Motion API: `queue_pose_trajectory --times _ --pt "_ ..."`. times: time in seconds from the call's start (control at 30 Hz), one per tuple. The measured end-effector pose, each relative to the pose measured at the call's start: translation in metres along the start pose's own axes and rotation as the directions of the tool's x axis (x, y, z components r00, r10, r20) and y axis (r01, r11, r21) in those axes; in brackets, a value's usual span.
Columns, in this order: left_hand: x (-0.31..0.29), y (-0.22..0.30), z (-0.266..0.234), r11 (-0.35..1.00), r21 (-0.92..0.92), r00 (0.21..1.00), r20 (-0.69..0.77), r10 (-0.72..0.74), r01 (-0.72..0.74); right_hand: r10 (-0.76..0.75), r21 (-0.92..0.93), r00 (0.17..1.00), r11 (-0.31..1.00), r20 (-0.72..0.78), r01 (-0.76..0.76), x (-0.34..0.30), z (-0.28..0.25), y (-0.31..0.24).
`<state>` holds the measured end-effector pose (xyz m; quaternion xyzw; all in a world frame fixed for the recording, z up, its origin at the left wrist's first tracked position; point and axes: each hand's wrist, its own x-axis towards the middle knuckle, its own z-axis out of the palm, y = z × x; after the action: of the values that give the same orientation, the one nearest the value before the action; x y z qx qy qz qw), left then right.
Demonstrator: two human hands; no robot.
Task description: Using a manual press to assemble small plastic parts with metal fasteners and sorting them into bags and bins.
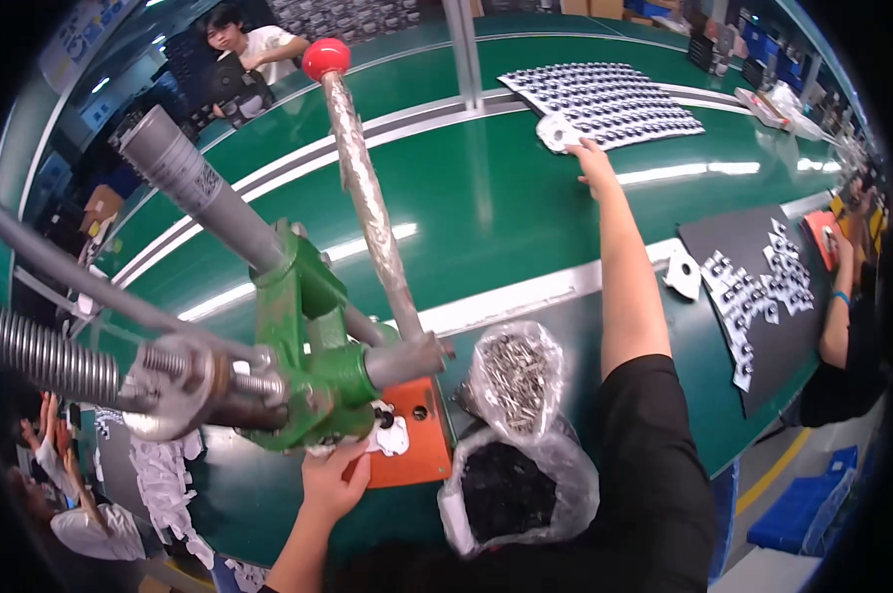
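My right hand (593,170) reaches far across the green surface. Its fingers are on the edge of a white plate (556,132) with a hole, at the near left corner of a sheet bearing rows of small white-and-black parts (604,102). Low in the view, my left hand (334,482) is beneath the green lever press (313,346). Thumb and forefinger meet the left edge of a white part (394,436), which lies on the orange base plate (417,460). The press partly hides those fingertips.
The press lever (367,188) with its red knob (327,60) rises between my arms. Beside the base are a bag of metal pins (515,381) and a bag of black pieces (506,489). Another white plate (681,274) lies near a dark mat (733,237). Co-workers sit around.
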<state>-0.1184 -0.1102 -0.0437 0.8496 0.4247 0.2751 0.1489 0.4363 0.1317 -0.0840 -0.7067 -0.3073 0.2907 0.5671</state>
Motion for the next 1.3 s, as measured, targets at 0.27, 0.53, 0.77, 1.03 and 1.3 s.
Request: queue_pose_trajectory --times 0.27,0.53,0.77,1.03,1.3 --pt "0.001 -0.003 0.005 0.999 0.034 1.0 -0.022 0.009 -0.009 -0.097 0.021 0.995 0.995 0.006 0.097 0.015 0.009 0.011" --pt "0.011 -0.012 0.004 0.982 0.046 0.982 -0.021 0.186 -0.185 -0.127 -0.263 0.959 0.945 0.255 0.196 -0.142 -0.064 -0.047" --pt "0.006 -0.013 0.003 0.952 0.091 0.954 -0.039 0.298 -0.294 -0.525 0.496 0.102 0.699 0.845 -0.515 -0.181 0.016 -0.184" --pt "0.001 -0.015 0.004 0.937 0.054 0.933 -0.095 0.348 -0.344 -0.101 0.226 0.225 0.734 0.969 -0.64 -0.196 0.072 -0.348" --pt "0.0 -0.015 0.006 0.936 0.073 0.934 -0.073 0.35 -0.345 -0.601 0.593 0.728 0.732 0.328 0.337 -0.308 0.058 -0.334"
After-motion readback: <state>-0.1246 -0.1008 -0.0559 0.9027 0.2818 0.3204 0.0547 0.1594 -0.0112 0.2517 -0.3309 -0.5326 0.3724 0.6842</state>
